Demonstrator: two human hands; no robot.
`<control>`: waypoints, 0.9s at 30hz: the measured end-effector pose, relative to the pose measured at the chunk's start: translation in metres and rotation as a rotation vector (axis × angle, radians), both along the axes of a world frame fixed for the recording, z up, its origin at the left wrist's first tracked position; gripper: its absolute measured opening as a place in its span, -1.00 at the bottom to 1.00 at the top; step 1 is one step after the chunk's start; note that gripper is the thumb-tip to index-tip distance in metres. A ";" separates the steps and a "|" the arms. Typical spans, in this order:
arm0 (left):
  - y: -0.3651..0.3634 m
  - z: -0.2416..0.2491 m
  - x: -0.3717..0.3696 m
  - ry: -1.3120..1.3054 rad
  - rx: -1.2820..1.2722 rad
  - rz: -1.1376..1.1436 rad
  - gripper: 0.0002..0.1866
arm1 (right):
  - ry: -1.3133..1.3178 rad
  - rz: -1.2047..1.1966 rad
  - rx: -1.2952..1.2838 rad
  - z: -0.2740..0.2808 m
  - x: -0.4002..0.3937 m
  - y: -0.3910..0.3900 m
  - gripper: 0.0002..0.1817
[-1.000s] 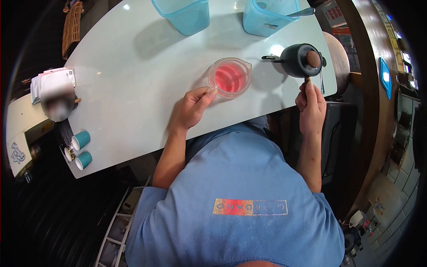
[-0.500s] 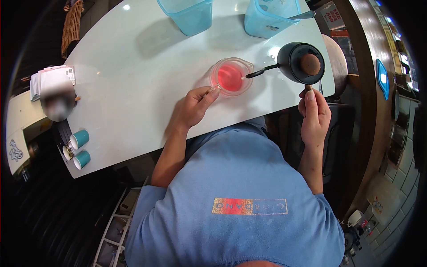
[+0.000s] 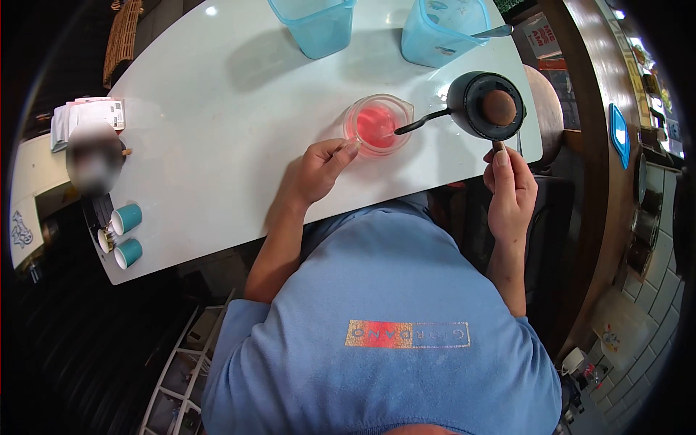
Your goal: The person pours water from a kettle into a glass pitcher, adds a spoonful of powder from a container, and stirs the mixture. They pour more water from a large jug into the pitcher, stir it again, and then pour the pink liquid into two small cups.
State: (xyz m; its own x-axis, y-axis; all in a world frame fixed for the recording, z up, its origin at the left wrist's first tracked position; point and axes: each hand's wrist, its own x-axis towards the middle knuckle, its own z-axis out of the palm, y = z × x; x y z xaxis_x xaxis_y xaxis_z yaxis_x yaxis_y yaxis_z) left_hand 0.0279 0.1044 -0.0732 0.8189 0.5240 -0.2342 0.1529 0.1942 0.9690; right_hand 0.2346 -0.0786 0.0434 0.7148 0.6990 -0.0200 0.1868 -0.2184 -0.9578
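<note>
A clear glass jug [image 3: 403, 109] with pink-red liquid [image 3: 376, 125] in it stands on the white table. My left hand [image 3: 322, 168] is closed on the jug's handle. In my right hand [image 3: 511, 188] is the handle of a black gooseneck kettle [image 3: 464, 101], which has a round brown lid knob [image 3: 499, 107]. The spout tip [image 3: 399, 131] reaches over the right part of the jug's mouth. A faint thin stream seems to fall from the tip into the liquid. My right fingers are wrapped round the kettle handle, with the thumb on top.
Two light-blue plastic containers, one at top centre [image 3: 319, 36] and one further right [image 3: 428, 40] holding a metal utensil [image 3: 495, 32], stand at the table's far side. Teal paper cups [image 3: 128, 254] are at the left corner. A wooden ledge [image 3: 602, 181] runs along the right.
The kettle has tilted and shifted slightly left, so its spout tip is further over the jug. The liquid's surface looks more rippled. My left hand stays on the jug handle.
</note>
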 end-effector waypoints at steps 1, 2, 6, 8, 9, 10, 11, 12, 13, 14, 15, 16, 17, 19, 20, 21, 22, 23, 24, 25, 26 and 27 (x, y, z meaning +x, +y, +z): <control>0.000 -0.001 -0.001 0.014 0.001 -0.002 -0.61 | 0.013 -0.002 0.010 -0.001 -0.001 0.001 -0.65; 0.000 -0.001 -0.001 0.029 0.001 -0.004 -0.61 | 0.026 -0.004 0.020 -0.001 -0.001 0.002 -0.65; -0.001 -0.001 0.000 0.032 0.006 0.010 -0.60 | 0.039 -0.001 -0.001 -0.001 -0.003 0.005 -0.66; -0.001 -0.001 0.001 -0.011 -0.007 0.010 -0.60 | 0.014 0.031 0.009 -0.002 -0.002 0.007 -0.66; 0.000 -0.001 0.001 -0.012 -0.005 0.010 -0.60 | 0.013 0.031 0.011 -0.002 -0.002 0.008 -0.66; 0.000 -0.001 0.001 0.006 -0.003 0.010 -0.60 | 0.016 0.033 -0.002 -0.002 -0.003 0.009 -0.66; -0.001 -0.001 0.000 0.023 -0.001 0.011 -0.61 | 0.020 0.036 -0.015 -0.002 -0.003 0.010 -0.66; -0.001 -0.001 0.000 0.022 0.000 0.012 -0.61 | 0.019 0.037 -0.014 -0.002 -0.004 0.013 -0.66; -0.001 -0.002 0.000 0.022 -0.008 0.021 -0.61 | 0.015 0.029 0.008 -0.001 -0.006 0.016 -0.67; -0.001 -0.002 0.000 0.022 -0.016 0.029 -0.62 | 0.011 0.020 0.030 0.000 -0.006 0.019 -0.67; -0.002 -0.003 0.001 0.019 -0.014 0.032 -0.62 | 0.008 0.023 0.032 0.000 -0.006 0.020 -0.67; -0.003 -0.004 0.001 0.019 0.016 0.051 -0.63 | 0.007 0.011 0.034 0.000 -0.006 0.022 -0.67; -0.003 -0.003 0.001 0.019 0.045 0.070 -0.64 | 0.006 -0.001 0.035 0.000 -0.005 0.023 -0.67; -0.003 0.002 0.001 0.049 0.025 0.057 -0.63 | -0.006 -0.009 0.053 -0.003 -0.003 0.024 -0.67; -0.002 0.004 0.001 0.081 0.005 0.043 -0.62 | -0.016 -0.020 0.071 -0.003 -0.002 0.024 -0.66; -0.003 0.004 0.001 0.080 0.006 0.043 -0.62 | -0.017 -0.020 0.072 -0.003 -0.002 0.024 -0.66; -0.002 0.005 0.001 0.071 0.005 0.039 -0.62 | -0.022 -0.031 0.068 -0.003 -0.001 0.024 -0.66; -0.002 0.005 0.001 0.062 0.004 0.035 -0.62 | -0.026 -0.043 0.065 -0.002 0.000 0.023 -0.66; -0.002 0.005 0.001 0.061 0.005 0.035 -0.62 | -0.027 -0.043 0.066 -0.002 0.002 0.021 -0.66; -0.002 0.005 0.001 0.060 0.011 0.028 -0.61 | -0.029 -0.039 0.066 -0.002 0.004 0.019 -0.65; -0.001 0.004 0.002 0.058 0.018 0.021 -0.60 | -0.031 -0.035 0.066 -0.002 0.005 0.016 -0.64; -0.001 0.002 0.002 0.057 0.018 0.020 -0.60 | -0.032 -0.036 0.066 -0.002 0.006 0.015 -0.64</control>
